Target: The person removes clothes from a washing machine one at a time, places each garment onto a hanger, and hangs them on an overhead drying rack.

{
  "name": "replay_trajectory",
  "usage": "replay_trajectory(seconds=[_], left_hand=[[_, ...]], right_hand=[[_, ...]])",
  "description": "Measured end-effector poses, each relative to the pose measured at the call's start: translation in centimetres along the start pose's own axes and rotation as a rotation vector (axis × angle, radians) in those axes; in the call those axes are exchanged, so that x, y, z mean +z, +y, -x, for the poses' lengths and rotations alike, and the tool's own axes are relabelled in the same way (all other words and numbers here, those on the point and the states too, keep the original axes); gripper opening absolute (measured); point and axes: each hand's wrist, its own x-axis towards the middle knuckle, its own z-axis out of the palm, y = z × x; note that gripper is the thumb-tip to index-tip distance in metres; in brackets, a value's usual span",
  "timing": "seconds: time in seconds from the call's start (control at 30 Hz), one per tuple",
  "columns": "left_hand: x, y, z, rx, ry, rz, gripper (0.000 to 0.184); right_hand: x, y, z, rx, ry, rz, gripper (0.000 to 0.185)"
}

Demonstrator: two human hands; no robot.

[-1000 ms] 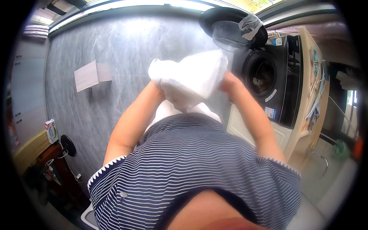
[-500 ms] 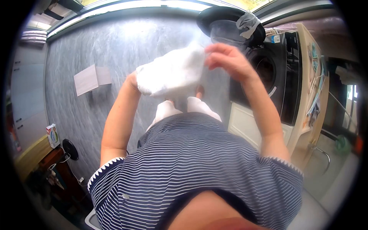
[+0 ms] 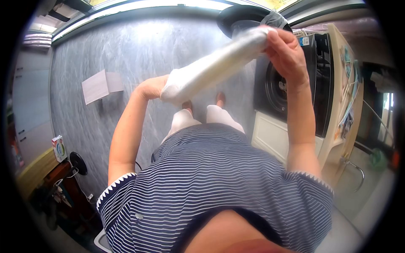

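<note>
A piece of white cloth stretches slantwise between my two hands, above the floor and my feet. It looks like a long, narrow tube or fold; I cannot make out which kind of garment or cover it is. At its lower left end is my left hand, with the fingers hidden in or behind the fabric. My right hand, closed in a pinch, grips the upper right end, higher and farther out than the left.
A black front-loading washer stands at the right beside a rack of hangers. Behind is a dark basin with grey cloth. A folded light board sits on the left floor. A detergent box is at lower left.
My right hand has moved right and up and now pinches the cloth's far end. The cloth went from a bunched, wide shape to a long, narrow, taut one. My left hand shifted slightly.
</note>
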Motion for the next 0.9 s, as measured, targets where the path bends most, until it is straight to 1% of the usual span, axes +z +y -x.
replay_trajectory(seconds=[0.03, 0.07, 0.17, 0.2, 0.27, 0.3, 0.37, 0.4, 0.43, 0.47, 0.5, 0.53, 0.6, 0.63, 0.67, 0.7, 0.73, 0.77, 0.8, 0.9], left_hand=[[0.2, 0.0, 0.0, -0.027, -0.043, -0.022, 0.066], [-0.1, -1.1, -0.1, -0.078, -0.024, -0.063, 0.063], [-0.4, 2.1, 1.6, -0.314, -0.018, -0.211, 0.051], [-1.1, 1.8, 1.9, -0.386, -0.016, -0.273, 0.048], [-1.9, 1.0, 2.5, -0.350, -0.023, -0.246, 0.048], [-2.3, 0.7, 2.8, -0.330, -0.026, -0.233, 0.048], [-3.1, 1.1, 3.7, -0.206, -0.189, -0.430, 0.052], [-3.2, 1.6, 4.1, -0.142, -0.270, -0.525, 0.054], [-2.8, 2.3, 4.6, -0.009, -0.215, -0.429, 0.053], [-1.7, 3.2, 5.4, 0.122, -0.160, -0.331, 0.053], [-0.6, 4.0, 5.7, 0.251, -0.103, -0.232, 0.053], [0.5, 5.0, 5.2, 0.359, 0.030, -0.273, 0.053], [0.4, 4.5, 3.1, 0.485, 0.195, -0.042, 0.049], [0.4, 4.2, 2.1, 0.560, 0.270, 0.062, 0.047], [0.5, 5.6, 1.9, 0.652, 0.273, 0.028, 0.048], [0.6, 5.9, 1.8, 0.683, 0.311, 0.089, 0.050], [0.7, 6.2, 1.7, 0.717, 0.348, 0.149, 0.053], [0.7, 6.2, 1.5, 0.691, 0.416, 0.303, 0.054], [0.7, 6.1, 1.3, 0.661, 0.482, 0.460, 0.055], [0.9, 5.4, 0.9, 0.548, 0.671, 0.927, 0.056]], right_hand=[[-0.1, -0.5, -0.5, 0.020, 0.015, 0.076, 0.028], [-0.6, -0.9, -1.0, 0.052, 0.061, 0.136, 0.029], [-3.8, -0.7, -2.4, 0.116, 0.079, 0.195, 0.025], [-3.6, -0.8, -2.7, 0.155, 0.097, 0.230, 0.026], [-2.9, -1.4, -3.3, 0.240, 0.135, 0.298, 0.029], [-3.3, -1.7, -3.6, 0.212, 0.145, 0.334, 0.027], [-5.5, -2.5, -4.2, 0.157, 0.164, 0.404, 0.024], [-6.9, -3.8, -4.4, 0.075, 0.212, 0.317, 0.022], [-8.8, -4.9, -4.4, -0.005, 0.262, 0.230, 0.020], [-13.0, -4.4, -4.9, -0.028, 0.280, -0.077, 0.020], [-10.2, -5.5, -4.8, -0.042, 0.250, 0.037, 0.018], [-7.3, -6.6, -4.6, -0.060, 0.224, 0.150, 0.017], [-5.9, -0.8, -4.2, 0.086, -0.154, 0.405, 0.025], [-2.7, 1.9, -3.4, 0.325, -0.128, 0.457, 0.025], [0.3, 3.5, -2.2, 0.477, -0.293, 0.515, 0.031], [1.9, 7.3, -1.2, 0.400, -0.490, 0.611, 0.038], [3.6, 9.4, 0.1, 0.326, -0.567, 0.694, 0.047], [5.1, 10.1, 0.4, 0.383, -0.605, 0.711, 0.055], [6.6, 10.9, 0.8, 0.271, -0.487, 0.692, 0.046], [8.4, 10.5, -0.3, 0.385, -0.371, 0.690, 0.033]])
